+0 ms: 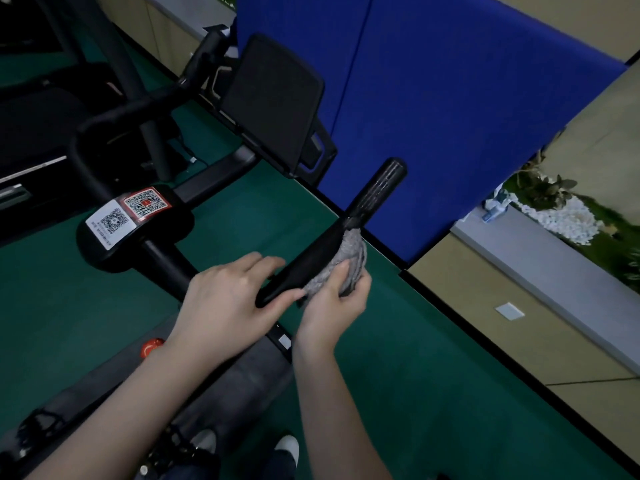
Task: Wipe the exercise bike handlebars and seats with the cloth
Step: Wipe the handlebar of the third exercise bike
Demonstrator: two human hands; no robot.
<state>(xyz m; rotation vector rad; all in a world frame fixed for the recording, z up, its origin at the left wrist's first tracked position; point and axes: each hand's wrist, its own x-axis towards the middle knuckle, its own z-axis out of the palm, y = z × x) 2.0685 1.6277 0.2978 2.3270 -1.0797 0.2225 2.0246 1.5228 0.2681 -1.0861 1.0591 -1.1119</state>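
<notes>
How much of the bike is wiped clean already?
Done: the handlebar tip looks streaky-wet, likely wiped. In hand: the right hand presses the grey cloth against the bar's flat part while the left hand steadies it. Left: the other handlebar shows no wiping, and no seat is in view.

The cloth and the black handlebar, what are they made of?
The cloth looks like soft grey terry or microfibre: fuzzy, bunched folds. The handlebar looks like black rubber or plastic over a bar, slightly glossy, with fine ribbing near its end; I can't be sure which.
</notes>
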